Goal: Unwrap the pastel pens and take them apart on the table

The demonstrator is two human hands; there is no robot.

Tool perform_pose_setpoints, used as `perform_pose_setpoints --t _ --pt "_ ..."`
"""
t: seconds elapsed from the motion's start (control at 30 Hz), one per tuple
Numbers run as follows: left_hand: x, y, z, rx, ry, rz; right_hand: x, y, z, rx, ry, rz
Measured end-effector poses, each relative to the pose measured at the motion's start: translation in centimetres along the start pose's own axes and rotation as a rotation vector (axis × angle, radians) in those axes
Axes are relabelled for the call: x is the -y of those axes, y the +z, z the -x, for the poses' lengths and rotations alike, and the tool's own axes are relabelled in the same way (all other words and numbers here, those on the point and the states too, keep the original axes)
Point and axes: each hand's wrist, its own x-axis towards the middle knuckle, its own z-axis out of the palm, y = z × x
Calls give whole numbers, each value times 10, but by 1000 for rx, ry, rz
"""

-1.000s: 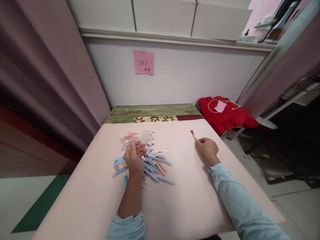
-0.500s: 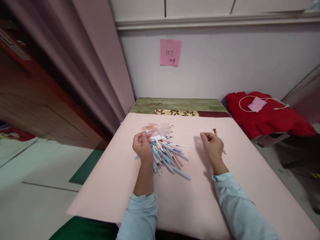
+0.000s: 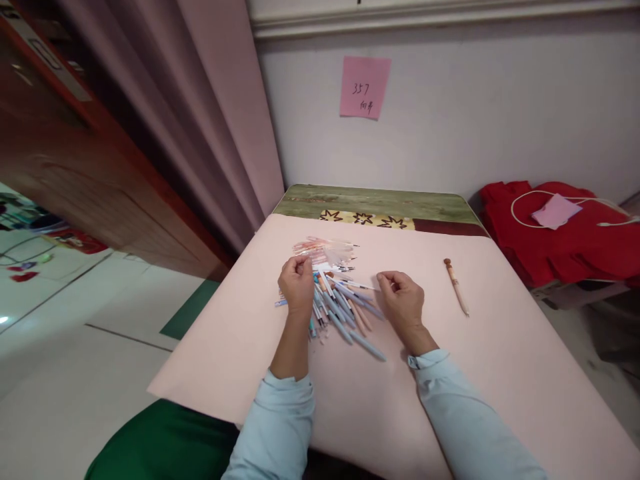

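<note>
Blue, white and peach pen parts form the heap on the desk, with clear pinkish tubes at its far side. Your left hand is over the heap's left edge and your right hand just off its right edge, near the tip of a white stick; the fingers of both look narrowly drawn together, though whether they grip anything I cannot tell. To the heap's right, past your right hand, lies a brown-topped pen.
</note>
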Motion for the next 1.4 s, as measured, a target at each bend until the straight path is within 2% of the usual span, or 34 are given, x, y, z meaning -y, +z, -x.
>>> perform_pose_setpoints --t 0.13,0.27,0.43,0.67,0.77,0.83,0.9,0.97,1.03,1.1,1.23,1.4 --pt "3 -9 -3 109 -76 -123 -1 2 0 18 -37 -5" --pt "-3 -15 -3 212 -87 -399 -4 2 -1 -1 -19 -2" --pt "-15 -13 4 353 -87 -691 -2 2 -1 9 -28 -6" --pt "-19 -3 13 440 -69 -763 -3 5 -1 10 -21 -23" --pt "-18 -1 14 460 -118 -688 -4 5 -1 9 -20 -39" --pt "-17 0 13 414 -153 -559 -3 5 -1 8 -23 -59" --pt "-17 1 13 349 -186 -305 -2 5 -1 5 -34 -97" --pt "-20 3 14 343 -239 43 1 6 0 8 -36 -165" --pt "-23 6 17 421 -322 353 5 7 2 48 -10 -267" --pt "-27 10 21 505 -405 518 9 9 5 130 33 -378" --pt "-30 15 32 611 -427 555 18 9 10 270 42 -515" --pt "-32 20 41 679 -369 532 21 10 12 311 -39 -517"
